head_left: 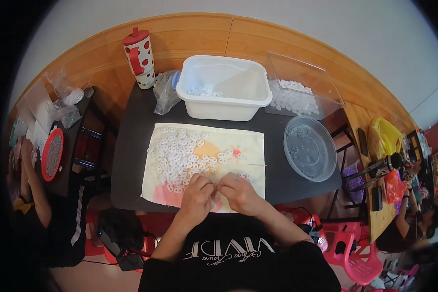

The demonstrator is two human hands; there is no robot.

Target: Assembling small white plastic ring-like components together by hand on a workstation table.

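My left hand (198, 194) and my right hand (238, 193) meet fingertip to fingertip at the near edge of a pale cloth (250, 146) on the dark table (131, 146). Between the fingertips they pinch something small and white; its shape is too small to tell. A heap of several small white plastic pieces (180, 153) lies on the cloth just beyond my left hand. A thin needle-like stick (257, 165) rests on the cloth past my right hand.
A white tub (224, 87) with white pieces, a clear box (301, 87) of more pieces, a round clear lid (310, 148), a plastic bag (165, 92) and a red dotted cup (139, 58) stand behind. Other people sit at the left and right edges.
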